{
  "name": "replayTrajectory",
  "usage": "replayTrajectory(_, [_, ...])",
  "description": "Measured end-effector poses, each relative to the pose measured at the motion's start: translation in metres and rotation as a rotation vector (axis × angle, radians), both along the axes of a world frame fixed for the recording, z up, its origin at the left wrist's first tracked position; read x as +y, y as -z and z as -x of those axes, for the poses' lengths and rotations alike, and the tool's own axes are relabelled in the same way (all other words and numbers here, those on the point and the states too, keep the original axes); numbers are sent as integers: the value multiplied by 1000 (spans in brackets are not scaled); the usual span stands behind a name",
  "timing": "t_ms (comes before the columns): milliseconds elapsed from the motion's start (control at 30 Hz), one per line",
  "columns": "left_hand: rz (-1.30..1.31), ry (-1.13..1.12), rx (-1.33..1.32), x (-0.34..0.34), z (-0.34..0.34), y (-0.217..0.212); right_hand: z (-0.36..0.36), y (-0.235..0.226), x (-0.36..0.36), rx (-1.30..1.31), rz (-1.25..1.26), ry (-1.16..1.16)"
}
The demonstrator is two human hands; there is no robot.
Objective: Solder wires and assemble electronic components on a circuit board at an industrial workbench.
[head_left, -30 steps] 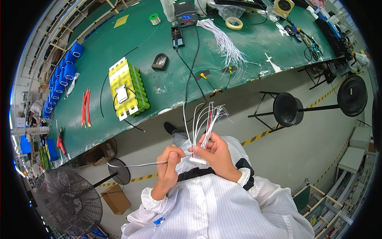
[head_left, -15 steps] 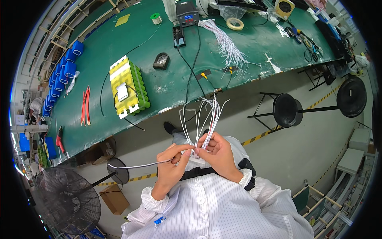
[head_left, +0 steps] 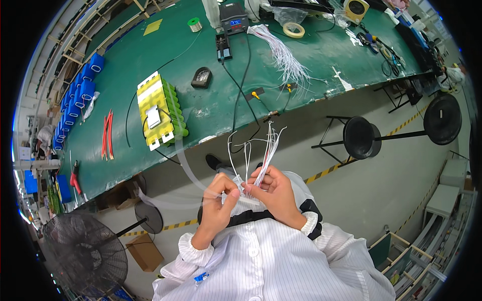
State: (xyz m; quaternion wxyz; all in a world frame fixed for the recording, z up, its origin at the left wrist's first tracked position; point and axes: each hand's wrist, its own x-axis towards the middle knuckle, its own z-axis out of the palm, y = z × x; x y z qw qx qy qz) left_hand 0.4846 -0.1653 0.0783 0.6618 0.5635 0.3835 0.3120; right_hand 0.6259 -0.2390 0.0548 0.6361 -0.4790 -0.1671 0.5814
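In front of my waist, my right hand (head_left: pixel 276 195) is closed around a bundle of thin white wires (head_left: pixel 270 153) whose loose ends fan upward toward the table edge. A pale strip that looks like a connector (head_left: pixel 249 200) shows at the base of the bundle, partly covered by fingers. To its left my left hand (head_left: pixel 218 203) is closed, thumb against curled fingers, on a single white wire (head_left: pixel 188 168). That wire is smeared by motion into a curved streak running up past the table's front edge. A few other wires (head_left: pixel 247 158) stand apart between the hands.
On the green table (head_left: pixel 120 65) lie a yellow-green battery pack (head_left: pixel 158 110), red tubes (head_left: pixel 107 135), more white wires (head_left: pixel 286 57), a soldering station (head_left: pixel 233 20) and a solder spool (head_left: pixel 195 24). A black stool (head_left: pixel 359 138) stands right, a fan (head_left: pixel 85 253) lower left.
The left hand's fingers have drawn back from the bundle and curled. Its single wire, which trailed out to the left, now swings up in a blur. The right hand keeps its hold.
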Motion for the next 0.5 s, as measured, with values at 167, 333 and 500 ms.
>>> replayTrajectory(167, [-493,155,-3,6,-4,0,-2,-2,2,42,50,-6])
replayTrajectory(333, [-267,99,17,0,1,10,-4,-3,5,-3,85,-3])
replayTrajectory(500, [-145,11,60,0,-6,-1,-6,-1,7,-37,107,-29])
